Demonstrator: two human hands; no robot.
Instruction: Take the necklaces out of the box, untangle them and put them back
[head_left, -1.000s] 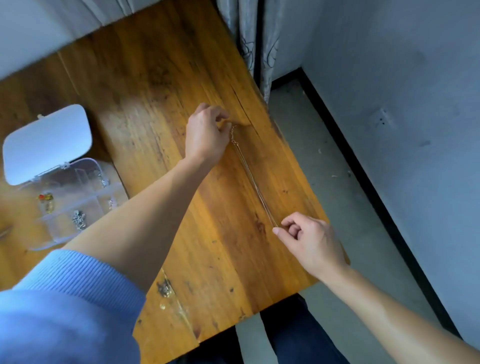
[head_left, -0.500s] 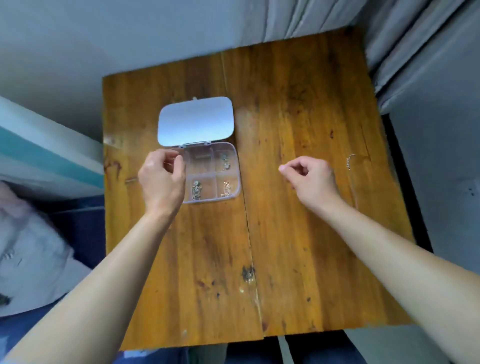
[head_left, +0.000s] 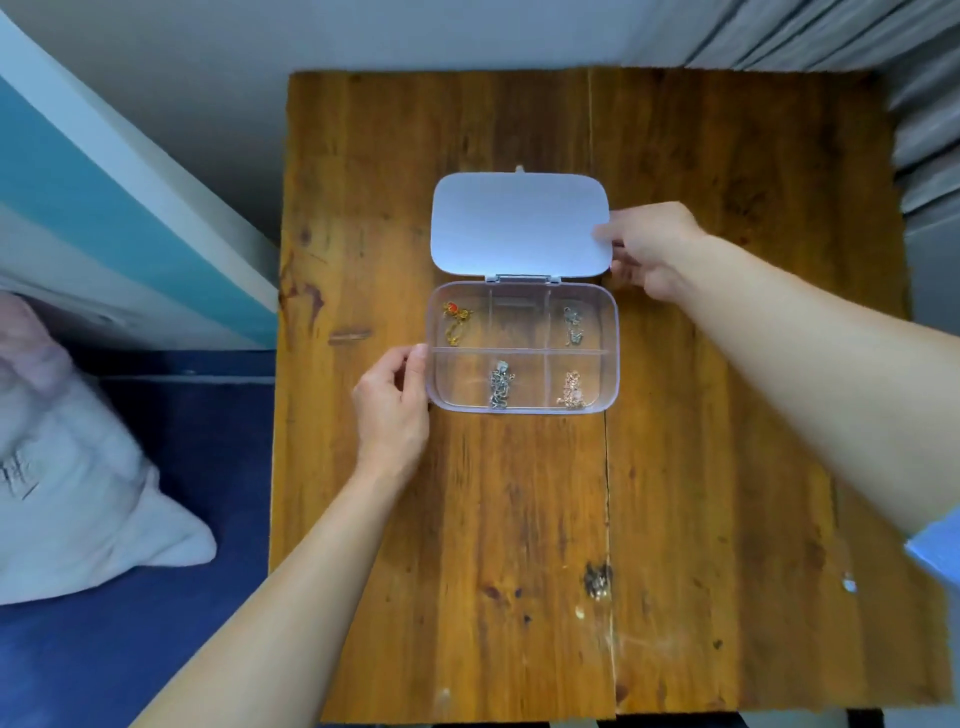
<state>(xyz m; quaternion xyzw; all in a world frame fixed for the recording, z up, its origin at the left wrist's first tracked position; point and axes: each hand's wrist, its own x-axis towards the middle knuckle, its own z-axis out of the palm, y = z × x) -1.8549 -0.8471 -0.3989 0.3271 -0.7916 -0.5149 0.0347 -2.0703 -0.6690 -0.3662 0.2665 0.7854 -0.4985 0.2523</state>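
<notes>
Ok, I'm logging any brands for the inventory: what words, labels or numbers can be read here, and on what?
None can be read.
Box lid: plain, no print visible.
Clear box: no label or number visible.
White cushion: dark marks at its left edge, too blurred to read.
Wooden table: only stains and grain.

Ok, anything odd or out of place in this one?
Nothing stands out. The box sits square on the table, lid open, necklaces inside their compartments, nothing spilled. One top compartment looks empty.
</notes>
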